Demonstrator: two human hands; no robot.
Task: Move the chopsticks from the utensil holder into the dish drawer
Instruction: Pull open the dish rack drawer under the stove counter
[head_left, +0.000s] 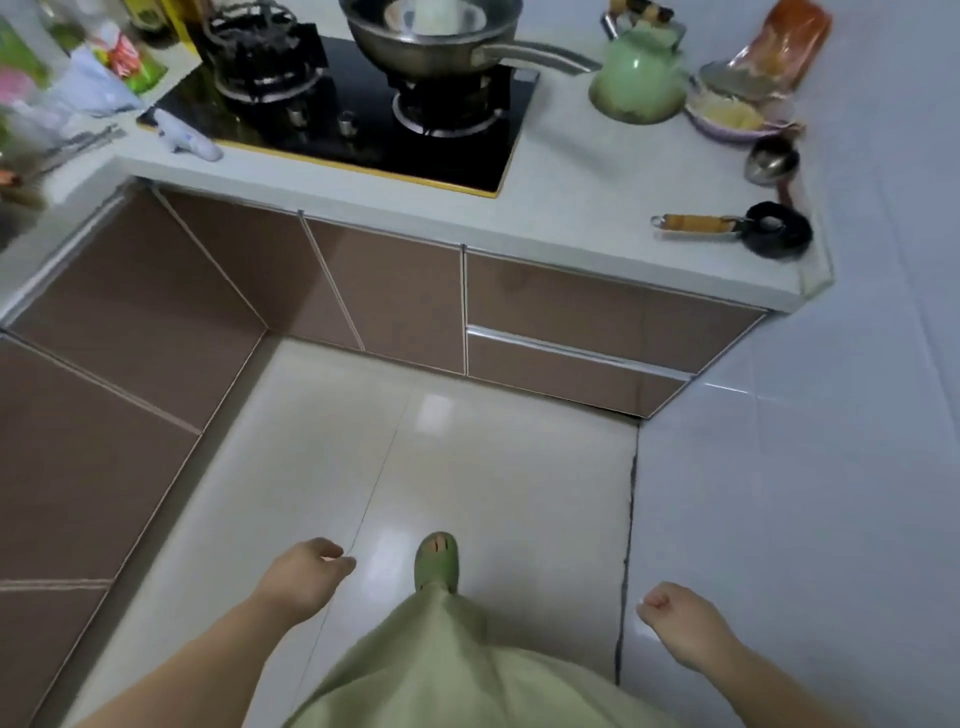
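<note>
My left hand (306, 571) hangs low over the floor with its fingers loosely curled and nothing in it. My right hand (675, 618) is at the lower right, curled into a loose fist, also holding nothing. Two brown drawer fronts (597, 332) sit shut under the right end of the white counter (571, 208). What look like thin metal sticks (78, 145) lie blurred at the counter's far left. No utensil holder can be made out.
A black gas hob (363, 119) carries a steel pan (441, 36). A green kettle (639, 78), a bowl (737, 119), a ladle (771, 161) and a small black pan (774, 228) stand on the counter's right. Brown cabinet doors (156, 312) line the corner. My green slipper (436, 561) is on the tiled floor.
</note>
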